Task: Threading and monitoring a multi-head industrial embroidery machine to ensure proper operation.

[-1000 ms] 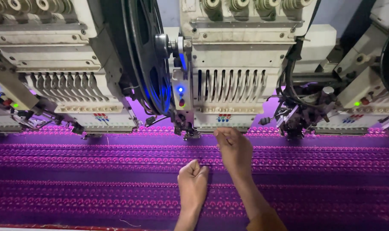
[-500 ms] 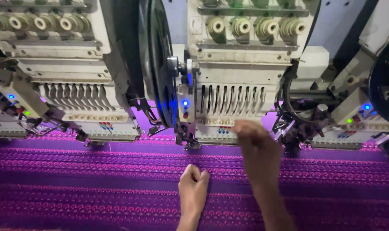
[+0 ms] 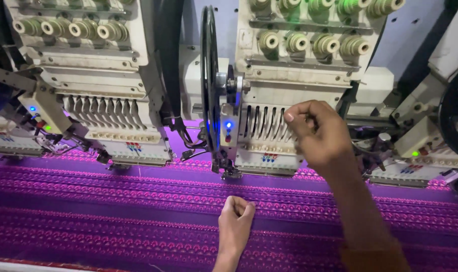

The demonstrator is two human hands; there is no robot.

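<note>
Purple embroidered fabric [image 3: 113,211] lay flat across the machine bed, spanning the full width of the view, rows of stitched pattern running left to right. Left hand [image 3: 235,217] rested on it just below the middle head, fingers curled into a loose fist, knuckles up, thumb tucked against the index finger. Couldn't tell if it pinched a thread; a thin pale line ran along the fabric beside it.

Right hand [image 3: 317,132] was raised off the fabric, in front of the needle bars [image 3: 261,123] of the middle embroidery head [image 3: 294,75]. Fingers bent inward, thumb and fingertips drawn close together as if on something fine; whatever sat between them was too small to see. Hand covered the right part of the needle row.

Blue indicator light [image 3: 228,125] glowed on the middle head just left of the needle bars, with a small red one beneath it. Black wheel [image 3: 207,80] stood edge-on at that head's left side. Presser foot area [image 3: 231,173] sat just above the left hand, close to the fabric.

Left embroidery head [image 3: 95,75] stood well apart from both hands, 4 thread tension knobs [image 3: 70,29] on top. Another head [image 3: 420,151] on the right was partly cut off, green light showing.
</note>
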